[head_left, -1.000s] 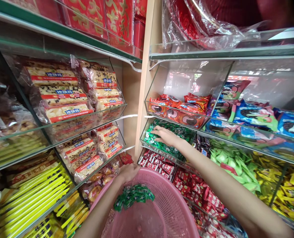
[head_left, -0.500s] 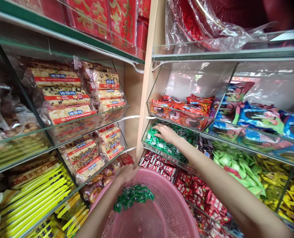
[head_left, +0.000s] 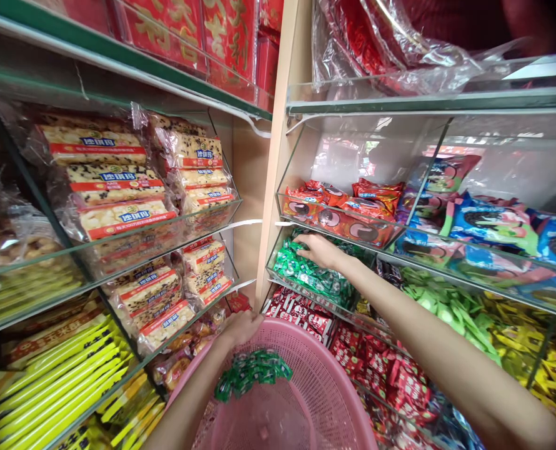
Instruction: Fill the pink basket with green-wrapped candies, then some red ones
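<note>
My left hand grips the far rim of a pink mesh basket held low in front of me. A small heap of green wrapped candies lies inside the basket. My right hand reaches into a clear glass bin full of the same green wrapped candies, palm down on the pile. Its fingers are curled into the candies and their tips are hidden.
Red snack packs fill the bin above, red wrapped candies the bin below. Light green and yellow packets lie to the right. Shelves on the left hold boxed cakes and yellow bars.
My right hand has slid a little farther back and right over the green candies in the bin. My left hand and the basket have stayed in place.
</note>
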Demonstrator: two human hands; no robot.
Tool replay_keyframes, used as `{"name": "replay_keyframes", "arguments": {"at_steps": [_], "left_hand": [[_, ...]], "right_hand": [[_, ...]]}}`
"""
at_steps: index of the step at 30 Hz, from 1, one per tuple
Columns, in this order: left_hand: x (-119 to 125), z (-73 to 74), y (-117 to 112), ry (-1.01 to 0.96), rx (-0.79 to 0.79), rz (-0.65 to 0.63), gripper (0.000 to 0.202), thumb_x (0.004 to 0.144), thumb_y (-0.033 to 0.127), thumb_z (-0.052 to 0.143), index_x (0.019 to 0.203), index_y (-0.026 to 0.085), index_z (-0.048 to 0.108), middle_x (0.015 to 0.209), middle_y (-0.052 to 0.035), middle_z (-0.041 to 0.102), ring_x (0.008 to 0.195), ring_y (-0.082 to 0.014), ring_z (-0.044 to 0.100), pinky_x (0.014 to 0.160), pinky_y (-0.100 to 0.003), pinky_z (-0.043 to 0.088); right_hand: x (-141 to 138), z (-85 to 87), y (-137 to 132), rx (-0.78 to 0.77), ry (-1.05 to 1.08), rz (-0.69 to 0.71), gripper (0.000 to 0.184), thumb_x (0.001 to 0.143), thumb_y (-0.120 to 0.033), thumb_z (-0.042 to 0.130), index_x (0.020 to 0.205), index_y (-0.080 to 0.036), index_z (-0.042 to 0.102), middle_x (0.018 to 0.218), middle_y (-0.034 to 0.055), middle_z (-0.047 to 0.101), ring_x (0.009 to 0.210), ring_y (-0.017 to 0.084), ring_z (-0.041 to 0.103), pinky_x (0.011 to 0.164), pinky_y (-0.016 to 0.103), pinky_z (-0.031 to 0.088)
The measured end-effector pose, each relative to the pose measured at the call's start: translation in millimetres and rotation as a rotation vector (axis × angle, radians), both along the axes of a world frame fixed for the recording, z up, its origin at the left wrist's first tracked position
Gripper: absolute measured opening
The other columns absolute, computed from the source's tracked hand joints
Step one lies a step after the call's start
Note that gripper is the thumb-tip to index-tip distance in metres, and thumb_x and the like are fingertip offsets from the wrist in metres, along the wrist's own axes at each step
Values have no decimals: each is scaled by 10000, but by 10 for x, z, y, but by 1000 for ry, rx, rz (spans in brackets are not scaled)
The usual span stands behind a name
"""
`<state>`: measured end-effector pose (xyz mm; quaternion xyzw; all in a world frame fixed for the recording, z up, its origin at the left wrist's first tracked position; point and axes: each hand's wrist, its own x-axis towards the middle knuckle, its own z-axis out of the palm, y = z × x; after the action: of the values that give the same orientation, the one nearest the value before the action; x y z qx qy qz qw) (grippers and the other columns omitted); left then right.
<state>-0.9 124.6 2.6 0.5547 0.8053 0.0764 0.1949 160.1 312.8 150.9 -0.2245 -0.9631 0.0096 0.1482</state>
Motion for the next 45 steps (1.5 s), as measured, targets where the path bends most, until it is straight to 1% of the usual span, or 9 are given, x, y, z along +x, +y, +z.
{"name": "replay_keyframes", "arguments": {"at_steps": [6,11,15,21,28,31,34,39,45], "left_hand": [[7,-8,38,-3,-10,-3,607,854,535,194,908,185,687,982,-126,692,967,-285,623,761,-315,440],[37,-7,64,-27,1,-18,621,855,562,189,908,200,691,994,-111,693,973,-284,622,773,-315,441],[34,-9,45,-32,7,-26,576,862,505,203,911,192,684,992,-115,692,965,-283,624,756,-311,442],[39,9,18,-18,-6,-9,572,860,502,201,914,196,682,977,-115,694,963,-290,624,758,-330,447],[60,33,40,-18,10,-33,589,859,505,200,892,180,690,971,-134,692,953,-308,626,735,-337,450],[66,42,39,-20,9,-27,604,858,524,196,892,176,689,971,-134,692,952,-294,628,744,-322,448],[64,45,29,-16,12,-24,617,860,532,189,895,173,690,968,-135,694,949,-286,629,745,-312,445],[46,43,8,-11,23,-27,606,862,523,195,892,179,692,948,-122,698,941,-286,632,738,-311,442],[22,35,-8,-15,9,-7,583,865,521,208,923,195,687,985,-100,696,969,-262,625,770,-293,436]], "right_hand": [[128,115,-86,-45,-153,-22,293,743,-233,643,1026,-157,632,833,37,670,733,166,600,663,248,424],[79,32,-95,-34,-225,-99,353,709,-264,689,1043,-169,632,860,51,669,731,160,600,636,226,406],[55,-51,-67,-66,-174,-85,474,714,-276,685,1155,-152,567,788,29,657,688,156,590,638,233,415],[84,-77,-61,-97,-84,-39,536,708,-218,688,1210,-143,515,900,47,644,708,138,586,674,239,436],[74,-141,-100,-130,45,-40,595,726,-142,646,1283,-126,437,805,29,626,752,151,581,700,252,438],[57,-198,-81,-116,116,-36,626,739,-121,622,1322,-132,392,846,51,633,828,173,586,760,278,441],[40,-229,-69,-63,129,-21,583,753,-105,596,1308,-157,425,983,98,638,895,199,580,817,317,438],[-14,-252,-111,-15,117,43,529,780,-72,530,1286,-204,455,1096,77,638,1013,212,549,886,346,419],[-71,-228,-134,-76,207,75,512,769,-61,528,1269,-149,462,1094,95,633,924,169,590,830,295,447]]}}
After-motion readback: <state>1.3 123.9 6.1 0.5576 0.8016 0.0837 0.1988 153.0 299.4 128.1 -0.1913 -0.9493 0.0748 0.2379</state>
